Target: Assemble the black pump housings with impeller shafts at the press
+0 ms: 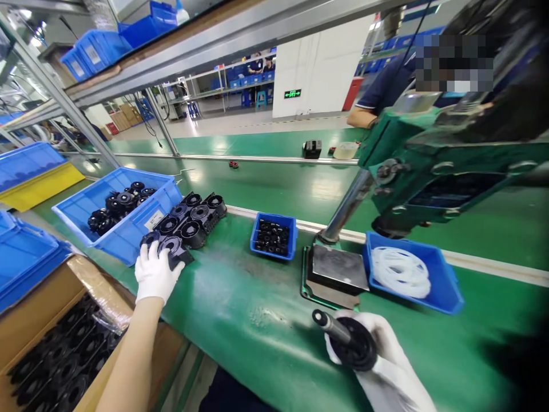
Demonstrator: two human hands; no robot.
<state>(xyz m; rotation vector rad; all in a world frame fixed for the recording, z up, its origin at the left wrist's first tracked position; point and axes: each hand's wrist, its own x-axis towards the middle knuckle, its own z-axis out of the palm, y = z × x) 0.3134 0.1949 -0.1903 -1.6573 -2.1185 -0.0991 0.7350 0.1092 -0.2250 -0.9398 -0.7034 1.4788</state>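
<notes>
Ceiling light is glaring off the green floor (274, 143) beyond the workbench, while a white wall (326, 74) is carrying a lit green exit sign (292, 93).

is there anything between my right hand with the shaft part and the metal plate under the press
Nothing visible does. The right hand holds the black shaft part just in front of the plate; only bare green mat lies between.
</notes>
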